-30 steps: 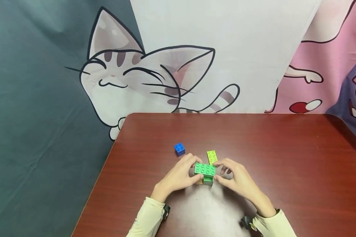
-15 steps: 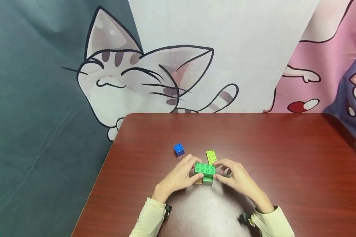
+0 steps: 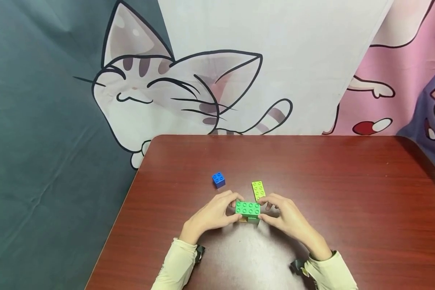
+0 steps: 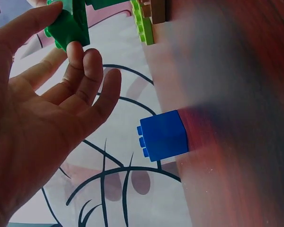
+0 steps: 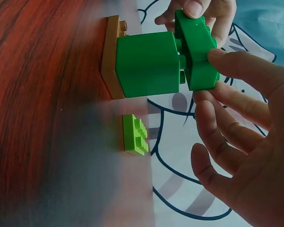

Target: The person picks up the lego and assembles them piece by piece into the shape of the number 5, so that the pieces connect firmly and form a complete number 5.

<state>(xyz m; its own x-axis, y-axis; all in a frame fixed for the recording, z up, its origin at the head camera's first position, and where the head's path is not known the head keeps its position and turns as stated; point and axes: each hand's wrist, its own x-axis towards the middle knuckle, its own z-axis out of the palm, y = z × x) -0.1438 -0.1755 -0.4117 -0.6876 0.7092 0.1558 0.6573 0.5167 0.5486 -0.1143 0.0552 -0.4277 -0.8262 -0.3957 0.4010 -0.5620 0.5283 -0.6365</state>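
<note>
- Since the earlier head frame, the left hand, the right hand and the upper green brick are shifting slightly toward the frame's bottom, the brick now hiding more of the green block beneath.
- Both hands are pinching the brick at lower centre, thumbs and fingers curling narrowly round its opposite short ends.
- It is probably weighing little: stiff, smooth plastic, a bit slippery, hardly fragile; those short ends are offering the surest hold.
- In the right wrist view, it is tilting slightly beside the block's studs, which are still showing.
- The boxy block is standing on a brown plate.
- Farther up the head frame, a thin lime plate and a cubic blue brick are lying studs-up on the glossy, wood-grained table.
</note>
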